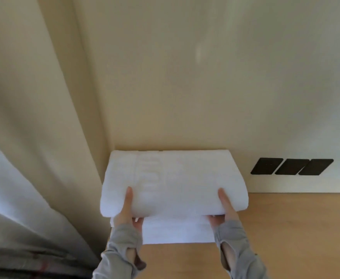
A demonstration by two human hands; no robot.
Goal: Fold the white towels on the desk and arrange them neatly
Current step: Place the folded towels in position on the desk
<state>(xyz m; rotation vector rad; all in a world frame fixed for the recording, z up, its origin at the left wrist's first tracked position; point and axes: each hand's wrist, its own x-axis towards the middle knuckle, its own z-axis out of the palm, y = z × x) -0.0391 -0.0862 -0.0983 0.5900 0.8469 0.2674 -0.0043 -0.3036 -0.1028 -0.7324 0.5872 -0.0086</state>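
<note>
My left hand (pixel 127 213) and right hand (pixel 226 210) each pinch the near edge of the folded towel (pixel 173 182), thumbs on top and fingers underneath. I hold it over the lower towel (pixel 177 231), which lies on the desk (pixel 289 234) by the wall (pixel 185 87). If I pull my fingers out unevenly, I think the top one could skew or drag the lower layers open.

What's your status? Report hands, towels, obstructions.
Left hand and right hand grip the top towel, thumbs on top. Folded, over the lower towel on the desk, by the wall. Curtain close at left.
</note>
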